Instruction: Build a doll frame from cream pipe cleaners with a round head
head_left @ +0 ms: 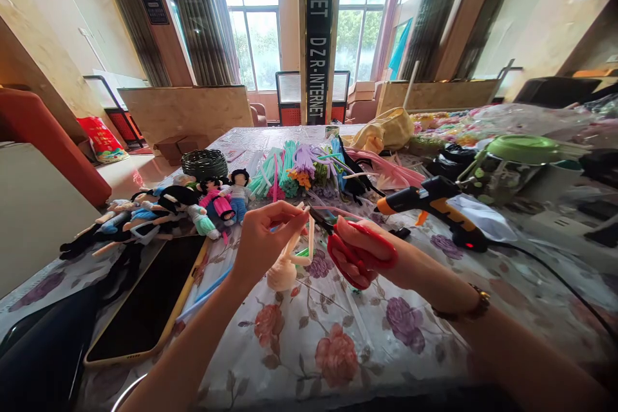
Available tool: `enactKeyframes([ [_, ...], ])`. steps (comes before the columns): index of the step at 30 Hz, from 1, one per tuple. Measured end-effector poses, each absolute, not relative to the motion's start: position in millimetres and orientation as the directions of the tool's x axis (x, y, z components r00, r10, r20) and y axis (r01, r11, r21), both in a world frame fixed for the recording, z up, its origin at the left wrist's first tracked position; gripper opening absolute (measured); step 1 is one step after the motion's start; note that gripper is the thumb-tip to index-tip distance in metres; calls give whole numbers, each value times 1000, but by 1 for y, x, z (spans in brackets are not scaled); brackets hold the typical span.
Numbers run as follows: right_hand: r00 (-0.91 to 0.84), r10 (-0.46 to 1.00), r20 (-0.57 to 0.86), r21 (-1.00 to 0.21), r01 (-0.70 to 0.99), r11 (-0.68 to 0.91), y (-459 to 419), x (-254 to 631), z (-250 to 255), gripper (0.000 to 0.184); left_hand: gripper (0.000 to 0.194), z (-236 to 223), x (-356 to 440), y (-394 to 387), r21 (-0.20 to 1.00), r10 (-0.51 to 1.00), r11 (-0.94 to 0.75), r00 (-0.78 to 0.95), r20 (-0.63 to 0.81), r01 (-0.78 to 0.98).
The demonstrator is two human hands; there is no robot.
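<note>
My left hand pinches the end of a cream-coloured pipe cleaner, which bends down to a pale, rounded piece hanging below my fingers. In my right hand are red-handled scissors, my fingers through the loops. Their dark blades point left, close to the fingertips of my left hand; whether they touch the pipe cleaner I cannot tell. Behind my hands lie bundles of coloured pipe cleaners, green, purple, orange and blue. Several small pipe-cleaner dolls are heaped to the left.
A black and orange glue gun with a lit red light stands at the right, its cable trailing off. A phone in a yellow case lies at the left. A green-lidded jar and a coil of dark wire stand farther back on the flowered tablecloth.
</note>
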State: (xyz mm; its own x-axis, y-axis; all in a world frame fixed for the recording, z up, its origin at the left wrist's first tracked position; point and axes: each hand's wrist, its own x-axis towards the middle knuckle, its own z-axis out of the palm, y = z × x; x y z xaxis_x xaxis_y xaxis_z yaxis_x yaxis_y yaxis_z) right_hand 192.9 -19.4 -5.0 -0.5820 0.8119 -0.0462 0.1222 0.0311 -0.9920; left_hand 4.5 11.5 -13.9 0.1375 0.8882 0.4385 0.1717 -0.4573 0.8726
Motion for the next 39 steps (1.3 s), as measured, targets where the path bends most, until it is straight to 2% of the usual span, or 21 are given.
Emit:
enactKeyframes([
  [5,-584,810,-63,-984,171,46,-22,193,0,59,15,-13,5,11,869,883,-466,147,445,169],
  [11,-554,831,-59,-992,129,15,-20,193,-2,55,13,-12,5,9,869,883,-466,145,446,167],
  [23,-523,849,77,-995,7,95,-18,190,-13,48,12,-15,6,12,874,886,-462,133,445,153],
  [33,-434,899,54,-999,-18,51,-19,182,-14,41,14,-15,6,14,885,903,-430,105,418,177],
  [39,-418,907,52,-995,51,80,-10,188,-17,45,12,-17,6,15,889,910,-416,83,407,190],
])
